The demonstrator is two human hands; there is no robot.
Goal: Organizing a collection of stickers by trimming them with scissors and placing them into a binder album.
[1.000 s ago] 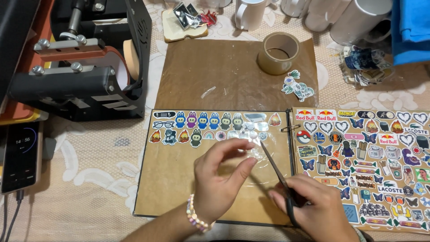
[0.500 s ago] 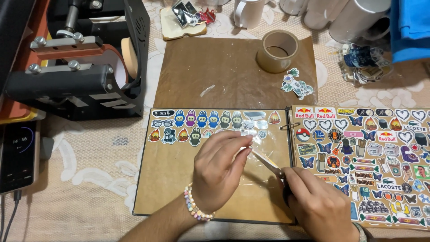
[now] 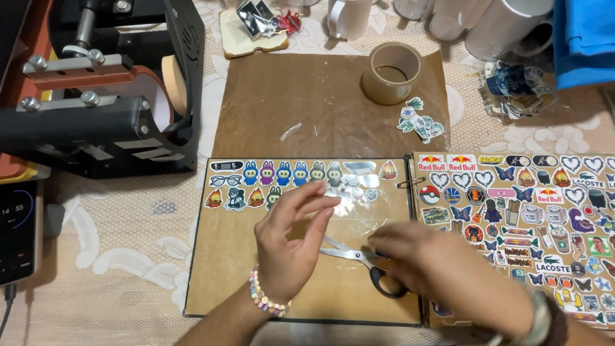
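Note:
My left hand [image 3: 291,247] pinches a small piece of clear film [image 3: 349,204] with stickers on it, just above the left page of an open brown sticker album [image 3: 224,282]. Steel scissors [image 3: 349,255] with black handles lie nearly flat on that page, blades pointing left under the film. My right hand [image 3: 442,269] is blurred and covers the upper handle. The lower handle loop [image 3: 386,285] shows with no finger in it, so whether that hand grips the scissors is unclear. Rows of small cartoon stickers [image 3: 288,174] line the top of the left page.
The right album page [image 3: 544,211] is packed with stickers. Behind the album lies brown paper [image 3: 320,102] with a tape roll [image 3: 392,72] and a loose sticker [image 3: 419,123]. A black mug press [image 3: 96,109] and a phone [image 3: 16,230] stand left; white mugs [image 3: 487,25] at the back.
The scissors went from pointing up and cutting the film to lying almost flat on the page. My right hand shifted left over the handles. The left hand still holds the film.

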